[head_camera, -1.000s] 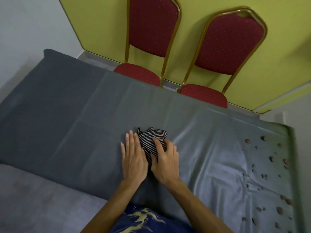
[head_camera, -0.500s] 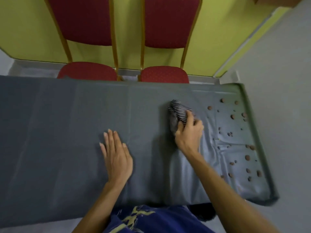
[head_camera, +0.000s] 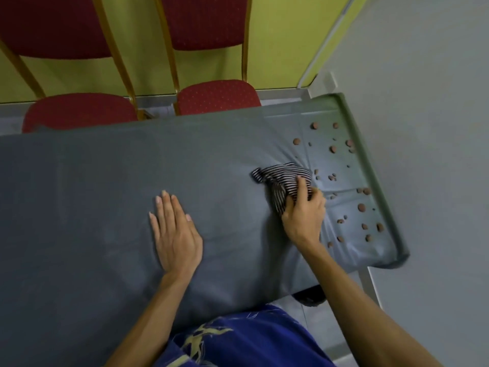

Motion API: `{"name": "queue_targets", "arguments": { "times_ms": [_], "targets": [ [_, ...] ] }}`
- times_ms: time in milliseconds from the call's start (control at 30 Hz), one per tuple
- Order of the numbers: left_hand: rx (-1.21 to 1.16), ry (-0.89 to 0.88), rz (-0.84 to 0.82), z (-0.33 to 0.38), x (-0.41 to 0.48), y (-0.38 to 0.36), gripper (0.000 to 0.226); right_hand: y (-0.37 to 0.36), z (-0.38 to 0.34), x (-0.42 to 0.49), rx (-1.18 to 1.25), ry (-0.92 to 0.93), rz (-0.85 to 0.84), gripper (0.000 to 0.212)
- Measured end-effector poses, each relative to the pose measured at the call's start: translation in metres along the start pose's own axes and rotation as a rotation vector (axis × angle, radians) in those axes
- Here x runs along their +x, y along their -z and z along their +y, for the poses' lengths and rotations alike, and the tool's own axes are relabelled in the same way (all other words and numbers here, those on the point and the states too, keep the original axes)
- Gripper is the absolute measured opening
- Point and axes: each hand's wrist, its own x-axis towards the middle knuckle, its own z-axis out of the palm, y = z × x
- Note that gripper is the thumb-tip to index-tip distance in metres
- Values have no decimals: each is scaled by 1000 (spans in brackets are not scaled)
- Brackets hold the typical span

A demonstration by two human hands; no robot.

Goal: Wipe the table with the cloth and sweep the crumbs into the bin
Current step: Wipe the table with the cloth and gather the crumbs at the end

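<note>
Your smooth, grey-covered table (head_camera: 87, 197) stands before red padded chairs (head_camera: 217, 98) and a yellow-green wall (head_camera: 277, 35).
Right of centre, your right hand (head_camera: 304, 215) grips the crumpled striped cloth (head_camera: 280, 178) beside rounded brown crumbs (head_camera: 361, 207), perhaps pebbles; your left hand (head_camera: 176, 234) lies flat, fingers together.

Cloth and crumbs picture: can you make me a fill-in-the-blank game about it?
1. The right hand grips a ____ cloth.
2. The left hand lies ____ on the table.
3. The crumbs are scattered at the table's ____ end.
4. Behind the table stand ____ red chairs.

Missing words: striped, flat, right, two.
</note>
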Motion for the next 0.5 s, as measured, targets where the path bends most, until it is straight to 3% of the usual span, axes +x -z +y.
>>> {"name": "queue_targets", "arguments": {
  "times_ms": [100,233,367,500],
  "targets": [
    [-12,-6,13,0,0,1,54,-3,-17,-3,150,-116,45,57],
    [-16,-19,16,0,0,0,54,-10,-61,-44,282,81,-8,57],
    [-5,-27,24,-3,0,-1,54,-16,-65,-68,88,483,-169,57],
    [-9,-24,12,-5,0,-1,53,-7,-20,-38,-24,418,-94,53]
  ]
}}
